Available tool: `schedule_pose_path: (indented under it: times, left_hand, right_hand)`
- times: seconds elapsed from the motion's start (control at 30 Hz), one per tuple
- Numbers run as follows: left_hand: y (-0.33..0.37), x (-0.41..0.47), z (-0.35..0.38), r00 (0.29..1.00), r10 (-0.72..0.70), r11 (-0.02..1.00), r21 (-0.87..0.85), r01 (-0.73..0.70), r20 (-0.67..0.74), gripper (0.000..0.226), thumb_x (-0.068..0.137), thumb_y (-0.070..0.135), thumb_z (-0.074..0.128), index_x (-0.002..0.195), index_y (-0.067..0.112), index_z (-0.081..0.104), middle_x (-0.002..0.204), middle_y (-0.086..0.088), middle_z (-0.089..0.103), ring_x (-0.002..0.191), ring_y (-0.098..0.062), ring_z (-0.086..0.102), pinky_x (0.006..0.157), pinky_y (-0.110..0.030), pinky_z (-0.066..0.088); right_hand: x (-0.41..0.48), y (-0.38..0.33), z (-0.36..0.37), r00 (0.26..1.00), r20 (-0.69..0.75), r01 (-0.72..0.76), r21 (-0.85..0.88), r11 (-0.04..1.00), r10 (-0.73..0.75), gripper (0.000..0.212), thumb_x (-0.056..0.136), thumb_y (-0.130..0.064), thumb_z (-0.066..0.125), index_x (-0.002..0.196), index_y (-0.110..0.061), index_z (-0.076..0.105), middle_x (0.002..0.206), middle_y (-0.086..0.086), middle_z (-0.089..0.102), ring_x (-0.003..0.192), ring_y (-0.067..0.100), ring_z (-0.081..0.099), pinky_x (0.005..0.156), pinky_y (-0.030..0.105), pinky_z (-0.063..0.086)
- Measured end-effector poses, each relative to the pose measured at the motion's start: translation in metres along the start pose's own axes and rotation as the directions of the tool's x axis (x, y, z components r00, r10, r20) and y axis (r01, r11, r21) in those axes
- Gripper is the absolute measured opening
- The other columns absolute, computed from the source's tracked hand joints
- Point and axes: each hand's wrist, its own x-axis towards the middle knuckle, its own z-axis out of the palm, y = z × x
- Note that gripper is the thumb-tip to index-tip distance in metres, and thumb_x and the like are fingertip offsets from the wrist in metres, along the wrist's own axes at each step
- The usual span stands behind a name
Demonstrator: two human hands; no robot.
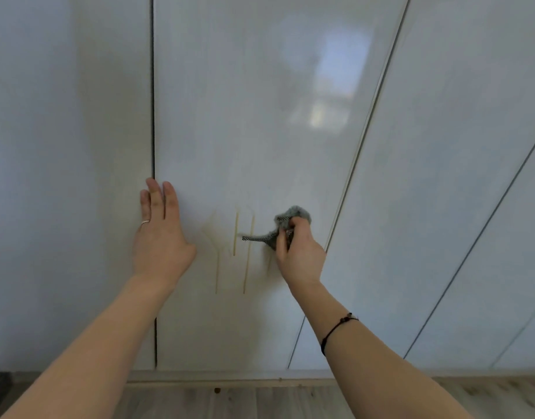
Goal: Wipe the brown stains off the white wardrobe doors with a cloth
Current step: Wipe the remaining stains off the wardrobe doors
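The middle white wardrobe door (pixel 248 116) fills the head view and carries thin brownish-yellow stains (pixel 236 237) that run down in several streaks low on the panel. My right hand (pixel 299 252) grips a bunched grey cloth (pixel 290 219) against the door just right of the streaks, and a corner of the cloth sticks out left over one streak. My left hand (pixel 160 234) lies flat on the door's left edge with straight fingers, left of the stains. A ring is on one of its fingers.
A dark gap (pixel 153 116) separates the stained door from the left door (pixel 63 176). More white doors (pixel 456 176) stand to the right. The wardrobe's plinth (pixel 229 378) meets a grey wooden floor (pixel 260 403) at the bottom.
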Motion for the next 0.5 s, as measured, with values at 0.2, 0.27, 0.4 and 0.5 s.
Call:
schedule_pose_path:
  times: [0.2,0.27,0.4,0.5]
  left_hand:
    - [-0.002,0.000,-0.003,1.000,0.012,1.000,-0.015,-0.011,0.009,0.109,0.073,0.003,0.057,0.160,0.013,-0.007,0.165,-0.007,-0.021,0.154,-0.028,-0.009,0.113,-0.044,0.036]
    - [-0.003,0.001,-0.006,1.000,0.012,1.000,-0.011,-0.011,0.025,0.110,0.074,0.004,0.058,0.159,0.015,-0.009,0.165,-0.005,-0.023,0.154,-0.026,-0.011,0.111,-0.043,0.038]
    - [0.000,0.004,-0.010,0.996,-0.012,1.000,-0.002,0.012,0.092,0.110,0.076,0.009,0.056,0.158,0.017,-0.016,0.162,-0.004,-0.031,0.153,-0.025,-0.016,0.118,-0.040,0.026]
    - [-0.003,0.007,-0.013,0.988,-0.028,0.999,0.023,0.025,0.150,0.109,0.078,0.012,0.054,0.157,0.019,-0.020,0.160,-0.002,-0.035,0.152,-0.023,-0.018,0.120,-0.039,0.022]
  right_hand:
    - [0.051,0.000,-0.019,0.920,-0.259,-0.259,0.163,0.952,0.295,0.016,0.096,-0.046,0.045,0.109,-0.038,0.041,0.074,-0.024,0.054,0.054,0.000,0.047,0.050,0.022,0.031]
    - [0.011,0.018,-0.009,0.956,-0.158,-0.232,0.107,0.967,0.247,0.015,0.098,-0.039,0.050,0.109,-0.035,0.041,0.076,-0.015,0.058,0.054,0.013,0.052,0.052,0.026,0.036]
    - [-0.039,0.035,0.008,0.997,0.064,-0.040,-0.024,0.999,0.042,0.020,0.094,-0.025,0.064,0.110,-0.021,0.052,0.068,-0.004,0.063,0.046,0.020,0.054,0.043,0.027,0.040]
    - [-0.004,0.009,0.000,0.997,0.020,0.069,-0.003,0.998,-0.069,0.022,0.094,-0.030,0.064,0.108,-0.025,0.049,0.068,-0.008,0.061,0.045,0.016,0.052,0.042,0.027,0.040]
